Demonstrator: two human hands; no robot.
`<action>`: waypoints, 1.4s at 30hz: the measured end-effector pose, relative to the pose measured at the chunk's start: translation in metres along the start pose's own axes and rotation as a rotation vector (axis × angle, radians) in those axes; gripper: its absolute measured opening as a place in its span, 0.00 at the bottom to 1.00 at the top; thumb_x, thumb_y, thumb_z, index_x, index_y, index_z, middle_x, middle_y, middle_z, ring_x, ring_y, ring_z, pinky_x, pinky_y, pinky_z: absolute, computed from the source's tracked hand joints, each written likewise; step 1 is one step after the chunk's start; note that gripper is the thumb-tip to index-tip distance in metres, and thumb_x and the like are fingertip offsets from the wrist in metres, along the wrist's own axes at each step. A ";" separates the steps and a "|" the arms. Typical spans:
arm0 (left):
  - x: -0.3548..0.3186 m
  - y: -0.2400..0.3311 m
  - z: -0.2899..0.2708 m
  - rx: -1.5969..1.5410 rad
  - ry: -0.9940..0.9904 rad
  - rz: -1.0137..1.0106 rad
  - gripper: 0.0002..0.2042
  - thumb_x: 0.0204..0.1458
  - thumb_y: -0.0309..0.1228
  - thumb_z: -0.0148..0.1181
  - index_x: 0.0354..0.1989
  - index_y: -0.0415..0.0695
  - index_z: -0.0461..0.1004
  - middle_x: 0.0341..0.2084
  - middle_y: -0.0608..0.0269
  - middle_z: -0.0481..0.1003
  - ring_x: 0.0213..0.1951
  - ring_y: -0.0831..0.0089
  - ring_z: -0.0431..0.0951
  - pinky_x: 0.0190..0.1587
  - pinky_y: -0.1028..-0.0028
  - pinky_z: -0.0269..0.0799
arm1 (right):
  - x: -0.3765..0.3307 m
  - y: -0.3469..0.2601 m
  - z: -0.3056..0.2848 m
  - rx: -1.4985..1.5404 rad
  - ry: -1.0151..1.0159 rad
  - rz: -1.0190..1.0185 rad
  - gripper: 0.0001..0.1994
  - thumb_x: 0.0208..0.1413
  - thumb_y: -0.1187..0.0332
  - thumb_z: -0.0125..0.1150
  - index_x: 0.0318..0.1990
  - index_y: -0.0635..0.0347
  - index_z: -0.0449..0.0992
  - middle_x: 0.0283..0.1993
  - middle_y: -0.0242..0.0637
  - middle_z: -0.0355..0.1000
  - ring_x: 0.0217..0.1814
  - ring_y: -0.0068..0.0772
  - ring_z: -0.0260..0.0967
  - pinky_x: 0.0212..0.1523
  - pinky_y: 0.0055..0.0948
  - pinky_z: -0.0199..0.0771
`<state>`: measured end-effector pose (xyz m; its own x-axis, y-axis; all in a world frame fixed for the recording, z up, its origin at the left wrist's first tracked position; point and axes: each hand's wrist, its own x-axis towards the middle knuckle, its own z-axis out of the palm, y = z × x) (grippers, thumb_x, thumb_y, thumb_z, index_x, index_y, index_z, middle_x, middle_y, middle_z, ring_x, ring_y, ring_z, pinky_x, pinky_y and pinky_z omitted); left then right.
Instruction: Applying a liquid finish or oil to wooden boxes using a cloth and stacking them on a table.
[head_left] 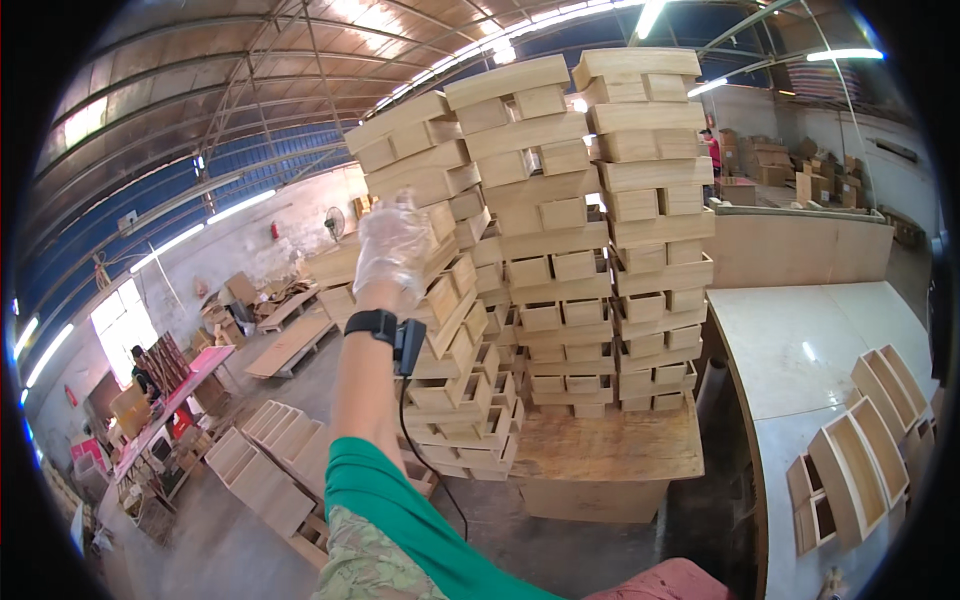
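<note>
My left hand [391, 245], in a clear plastic glove, is raised in front of the left part of a tall stack of pale wooden drawers [545, 212]. Its fingers look curled over the edge of a wooden drawer [335, 265] at about mid-height; the glove hides part of the grip. A black strap with a small device and a cable [408, 347] is round that wrist, below a green sleeve [400, 500]. Drawers in the stack lie crosswise in several columns, some showing open compartments. My right hand is out of view.
A low wooden platform [600, 450] carries part of the stack. On the right, a white-topped table [790, 320] holds several loose drawers [850, 470]. More drawer units [265, 470] stand on the floor at lower left. A person [145, 372] is by a pink-topped bench [170, 410] farther left.
</note>
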<state>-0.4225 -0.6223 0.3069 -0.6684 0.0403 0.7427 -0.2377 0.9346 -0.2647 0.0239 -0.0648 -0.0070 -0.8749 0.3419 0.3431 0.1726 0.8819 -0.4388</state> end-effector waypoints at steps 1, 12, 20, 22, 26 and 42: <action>-0.008 -0.021 0.003 -0.118 0.109 -0.015 0.24 0.61 0.40 0.51 0.62 0.42 0.69 0.54 0.45 0.76 0.57 0.49 0.74 0.63 0.57 0.67 | 0.007 -0.005 0.004 0.012 -0.002 -0.029 0.24 0.57 0.77 0.49 0.63 0.55 0.71 0.59 0.48 0.73 0.49 0.53 0.74 0.49 0.45 0.75; -0.072 -0.102 -0.004 -0.268 0.129 -0.159 0.25 0.61 0.47 0.53 0.58 0.41 0.72 0.52 0.39 0.76 0.54 0.45 0.76 0.59 0.55 0.71 | 0.089 -0.085 0.059 0.333 -0.099 -0.243 0.16 0.65 0.71 0.44 0.54 0.60 0.76 0.48 0.44 0.73 0.43 0.44 0.71 0.45 0.41 0.72; -0.025 -0.125 0.041 -0.027 0.019 -0.081 0.20 0.65 0.42 0.49 0.57 0.43 0.73 0.49 0.46 0.78 0.52 0.48 0.78 0.53 0.60 0.75 | 0.205 -0.146 0.134 0.739 -0.391 -0.157 0.15 0.70 0.67 0.43 0.52 0.65 0.76 0.49 0.43 0.75 0.50 0.38 0.71 0.49 0.34 0.70; -0.006 -0.122 0.035 -0.203 0.037 -0.177 0.20 0.64 0.46 0.51 0.53 0.43 0.75 0.46 0.44 0.78 0.48 0.46 0.79 0.51 0.58 0.74 | 0.253 -0.149 0.154 0.642 -0.554 -0.125 0.12 0.67 0.71 0.48 0.51 0.63 0.75 0.50 0.32 0.75 0.46 0.26 0.71 0.42 0.31 0.71; 0.046 -0.102 0.029 -0.461 -0.246 -0.378 0.19 0.66 0.42 0.52 0.56 0.42 0.74 0.44 0.62 0.79 0.49 0.71 0.76 0.53 0.72 0.70 | 0.329 -0.213 0.198 0.487 -0.315 -0.442 0.16 0.60 0.60 0.58 0.49 0.61 0.80 0.32 0.42 0.74 0.30 0.40 0.67 0.33 0.36 0.65; 0.103 -0.098 0.072 -0.717 -0.841 -0.388 0.20 0.64 0.34 0.56 0.59 0.34 0.73 0.51 0.56 0.77 0.53 0.72 0.75 0.57 0.74 0.69 | 0.441 -0.554 0.244 1.463 -0.585 -0.441 0.14 0.62 0.70 0.60 0.55 0.58 0.77 0.30 0.34 0.72 0.32 0.27 0.69 0.34 0.28 0.69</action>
<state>-0.5182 -0.7348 0.3649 -0.9577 -0.2873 -0.0148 -0.2564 0.8290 0.4970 -0.5682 -0.4815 0.1846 -0.8384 -0.3009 0.4544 -0.3758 -0.2848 -0.8819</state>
